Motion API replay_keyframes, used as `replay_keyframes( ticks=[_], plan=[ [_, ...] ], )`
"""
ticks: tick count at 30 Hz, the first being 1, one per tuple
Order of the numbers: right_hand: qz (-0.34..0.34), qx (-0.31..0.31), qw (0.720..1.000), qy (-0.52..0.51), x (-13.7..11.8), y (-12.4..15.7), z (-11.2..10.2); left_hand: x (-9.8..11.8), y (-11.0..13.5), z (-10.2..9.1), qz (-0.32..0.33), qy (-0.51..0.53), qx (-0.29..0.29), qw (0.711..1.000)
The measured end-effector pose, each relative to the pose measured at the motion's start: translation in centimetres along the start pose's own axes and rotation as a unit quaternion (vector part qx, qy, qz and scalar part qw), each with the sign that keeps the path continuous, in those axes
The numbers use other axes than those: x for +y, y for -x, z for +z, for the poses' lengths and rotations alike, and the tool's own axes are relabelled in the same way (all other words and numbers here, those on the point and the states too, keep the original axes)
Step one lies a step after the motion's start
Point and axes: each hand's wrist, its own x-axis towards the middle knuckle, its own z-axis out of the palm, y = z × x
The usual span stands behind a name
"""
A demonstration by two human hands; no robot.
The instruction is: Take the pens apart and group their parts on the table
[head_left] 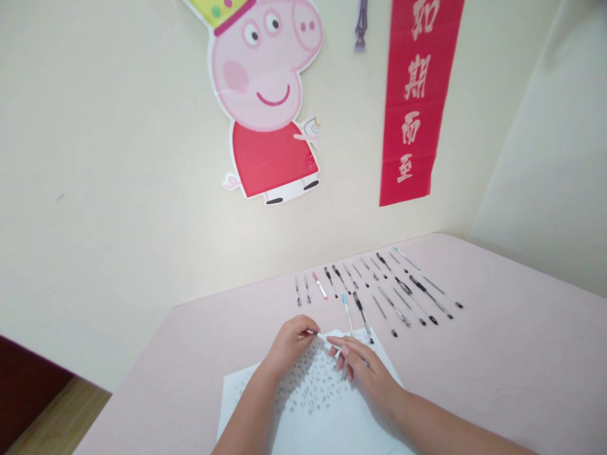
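Pen (324, 339) pinched by left hand (290, 339) and right hand (366, 366)

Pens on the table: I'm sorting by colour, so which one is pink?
The pink pen, third from left in the back row, between a clear pen and a black-gripped pen; no other shows pink.

The left forearm (253, 401) slants up and rightward to the left hand (291, 340), whose fingers (309, 324) are bent in a pinch. Just beside it, the right hand (367, 370) points leftward, fingers partly curled, its bare right forearm (441, 417) angled in from the lower right.
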Motion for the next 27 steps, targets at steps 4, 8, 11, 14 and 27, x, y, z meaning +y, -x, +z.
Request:
replay_keyframes(
  ticks=[4,8,11,14,27],
  plan=[
    [-0.005,0.006,1.000,0.003,-0.1,0.1,0.1,0.8,-0.1,0.1,0.013,-0.042,-0.008,0.999],
    [-0.015,0.012,1.000,0.010,-0.4,0.2,0.3,1.3,-0.2,0.3,0.028,-0.061,-0.010,0.998],
    [-0.023,0.005,1.000,0.019,-0.6,0.3,0.4,1.3,-0.2,0.4,0.029,-0.064,-0.015,0.997],
    [-0.017,-0.003,0.999,0.038,-0.6,0.3,0.4,1.1,-0.2,0.6,0.022,-0.058,-0.009,0.998],
    [-0.126,-0.061,0.979,0.150,-1.4,0.6,-0.4,-1.3,0.0,0.3,-0.018,-0.048,0.119,0.992]
  ],
)
